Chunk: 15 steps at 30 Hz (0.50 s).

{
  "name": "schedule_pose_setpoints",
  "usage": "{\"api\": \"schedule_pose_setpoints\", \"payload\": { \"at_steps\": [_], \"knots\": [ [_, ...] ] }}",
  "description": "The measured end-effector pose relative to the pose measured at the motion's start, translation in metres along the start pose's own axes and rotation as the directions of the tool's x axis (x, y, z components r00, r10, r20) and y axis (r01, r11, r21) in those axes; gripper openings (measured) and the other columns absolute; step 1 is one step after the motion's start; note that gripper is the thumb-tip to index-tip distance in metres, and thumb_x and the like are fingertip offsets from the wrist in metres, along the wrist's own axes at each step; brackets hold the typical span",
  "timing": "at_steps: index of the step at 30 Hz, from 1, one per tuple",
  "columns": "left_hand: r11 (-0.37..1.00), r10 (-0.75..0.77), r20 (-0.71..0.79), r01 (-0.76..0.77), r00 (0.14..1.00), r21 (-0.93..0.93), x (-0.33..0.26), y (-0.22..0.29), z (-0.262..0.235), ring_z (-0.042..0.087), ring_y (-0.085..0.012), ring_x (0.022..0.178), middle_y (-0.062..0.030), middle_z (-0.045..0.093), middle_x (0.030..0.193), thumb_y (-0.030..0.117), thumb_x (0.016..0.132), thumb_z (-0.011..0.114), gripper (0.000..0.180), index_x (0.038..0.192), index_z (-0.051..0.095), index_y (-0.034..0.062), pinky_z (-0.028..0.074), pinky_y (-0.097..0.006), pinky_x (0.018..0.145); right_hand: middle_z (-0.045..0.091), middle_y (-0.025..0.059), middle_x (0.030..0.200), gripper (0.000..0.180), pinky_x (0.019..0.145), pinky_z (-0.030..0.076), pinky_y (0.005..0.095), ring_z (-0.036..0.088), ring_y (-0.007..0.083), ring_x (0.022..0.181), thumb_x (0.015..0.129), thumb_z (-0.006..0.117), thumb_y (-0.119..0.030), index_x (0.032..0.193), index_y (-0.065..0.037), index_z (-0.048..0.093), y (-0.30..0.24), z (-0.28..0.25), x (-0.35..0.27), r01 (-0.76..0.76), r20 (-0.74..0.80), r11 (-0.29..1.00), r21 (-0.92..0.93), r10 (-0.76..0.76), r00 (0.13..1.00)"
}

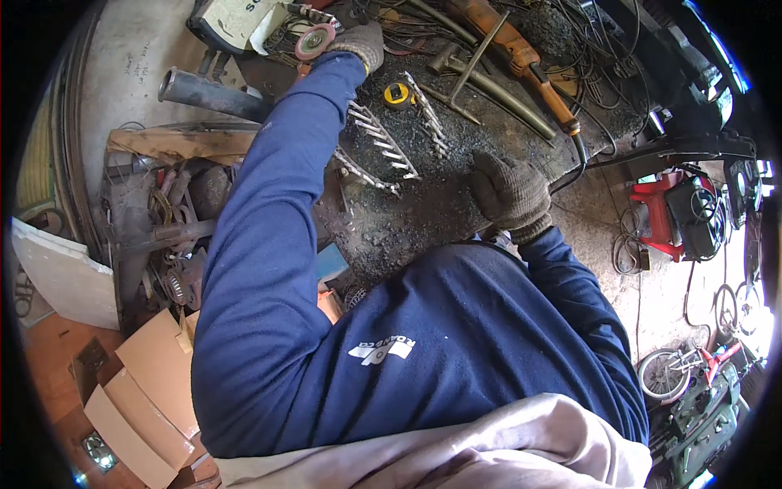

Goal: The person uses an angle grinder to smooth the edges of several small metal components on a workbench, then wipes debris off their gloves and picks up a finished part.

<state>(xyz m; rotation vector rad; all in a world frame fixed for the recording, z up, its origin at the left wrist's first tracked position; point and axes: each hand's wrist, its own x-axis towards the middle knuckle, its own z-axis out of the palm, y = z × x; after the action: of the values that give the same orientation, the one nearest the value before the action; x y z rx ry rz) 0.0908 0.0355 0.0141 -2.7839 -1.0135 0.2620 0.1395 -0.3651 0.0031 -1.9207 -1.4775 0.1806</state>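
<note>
Left hand [362, 42], gloved, stretched to far bench [423, 216] edge, touching grinder [314, 39] with pinkish disc — grasp cannot be told, fingers hidden. Right hand [511, 194], gloved, loosely curled, holding nothing, resting on sooty bench near its front edge. Between hands: two toothed metal strips [379, 151], grey, fanned side by side; yellow tape measure [397, 95] just beyond. Pipe [212, 94] juts off left edge. Cables, hammer [464, 61] crowd far side — little free room.
</note>
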Motion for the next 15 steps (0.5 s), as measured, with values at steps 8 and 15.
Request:
{"api": "schedule_pose_setpoints", "payload": {
  "at_steps": [8,15],
  "knots": [
    [0.996,-0.044,-0.024,0.042,0.999,-0.073,0.011,-0.009,0.002,0.065,-0.043,0.116,-0.0279,0.068,0.118,0.014,0.088,0.06,0.035,0.122,0.064,0.0058,0.052,-0.052,0.097,0.072,0.0151,0.085,0.029,0.07,0.057,0.0462,0.071,0.0365,0.08,0.09,0.067,-0.028,0.113,-0.009,0.07,-0.006,-0.007,0.006,-0.028,0.076,1.0,0.006,0.027,0.997],
    [0.857,0.067,-0.213,-0.165,0.975,-0.488,0.035,-0.026,-0.03,0.07,-0.0345,0.103,-0.0147,0.073,0.102,0.016,0.089,0.066,0.024,0.113,0.067,0.0104,0.055,-0.049,0.091,0.072,0.0161,0.088,0.028,0.07,0.056,0.0466,0.071,0.0372,0.081,0.09,0.067,-0.028,0.112,-0.01,0.07,-0.006,-0.003,0.005,0.006,0.02,0.999,0.034,-0.006,1.0]
  ]
}}
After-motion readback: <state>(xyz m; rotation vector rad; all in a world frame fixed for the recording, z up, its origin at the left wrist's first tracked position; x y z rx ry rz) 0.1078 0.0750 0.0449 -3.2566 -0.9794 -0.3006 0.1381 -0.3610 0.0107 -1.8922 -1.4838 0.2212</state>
